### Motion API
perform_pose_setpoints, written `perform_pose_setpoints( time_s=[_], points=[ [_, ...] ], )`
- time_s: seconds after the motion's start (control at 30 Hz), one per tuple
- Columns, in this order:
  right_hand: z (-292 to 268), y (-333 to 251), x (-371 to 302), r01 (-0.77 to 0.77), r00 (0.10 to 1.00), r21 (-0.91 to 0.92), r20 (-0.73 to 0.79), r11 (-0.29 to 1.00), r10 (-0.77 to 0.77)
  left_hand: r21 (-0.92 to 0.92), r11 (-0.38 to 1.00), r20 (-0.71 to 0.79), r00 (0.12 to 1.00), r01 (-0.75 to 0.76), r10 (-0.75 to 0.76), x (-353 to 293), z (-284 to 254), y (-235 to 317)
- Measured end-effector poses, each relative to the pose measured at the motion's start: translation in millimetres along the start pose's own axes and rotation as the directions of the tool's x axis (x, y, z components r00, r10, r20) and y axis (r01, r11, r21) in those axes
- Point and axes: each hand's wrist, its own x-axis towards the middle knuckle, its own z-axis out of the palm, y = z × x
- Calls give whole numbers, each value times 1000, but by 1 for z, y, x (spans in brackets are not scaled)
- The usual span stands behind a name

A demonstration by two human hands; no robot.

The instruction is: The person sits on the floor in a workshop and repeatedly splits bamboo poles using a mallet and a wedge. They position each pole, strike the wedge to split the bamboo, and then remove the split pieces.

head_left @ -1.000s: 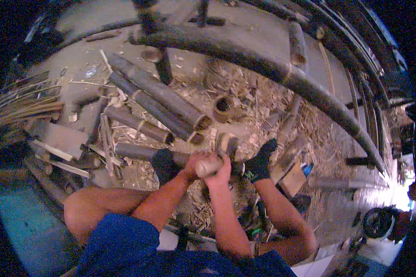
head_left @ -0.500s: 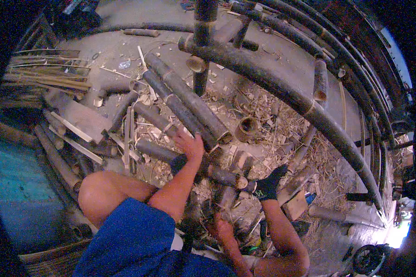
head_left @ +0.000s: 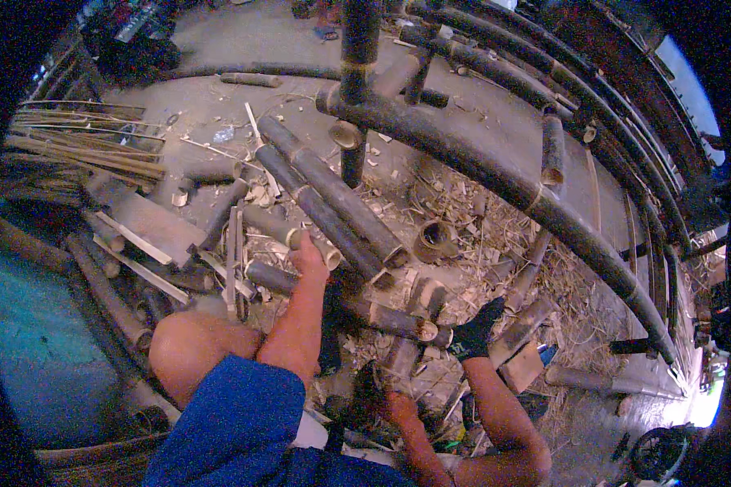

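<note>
A short, dark bamboo piece (head_left: pixel 333 300) is lying almost flat across the littered ground, running from left to lower right, its cut end showing pale. Two longer bamboo poles (head_left: pixel 333 199) are lying side by side just above it, slanting down toward their open cut ends.

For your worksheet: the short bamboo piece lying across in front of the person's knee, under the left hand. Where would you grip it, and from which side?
Probably mid-length on the short bamboo piece, coming down from above. It lies flat on the littered ground with its round top exposed, while longer poles crowd its far side. The left hand already rests near its left end.
</note>
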Motion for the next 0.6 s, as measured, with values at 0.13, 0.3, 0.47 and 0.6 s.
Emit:
perform_pose_setpoints(
  time_s=[0.13, 0.3, 0.47, 0.6],
  points=[
    [-2, -2, -2, 127, 954, 27, -277, 992, -115, -374, 927, 345, 921, -42, 180, -71, 1, 25],
    [-6, 1, -8, -6, 967, 62, -254, 998, 22, -223, 970, 665, 743, 100, 76, -111, 9, 53],
    [-24, -12, -15, -109, 927, 220, -331, 969, 179, -38, 951, 679, 690, -307, 250, -164, 21, 46],
    [-34, -20, -21, -93, 910, 255, -370, 962, 186, 111, 826, 848, 487, -553, 212, -204, 22, 30]
  ],
)
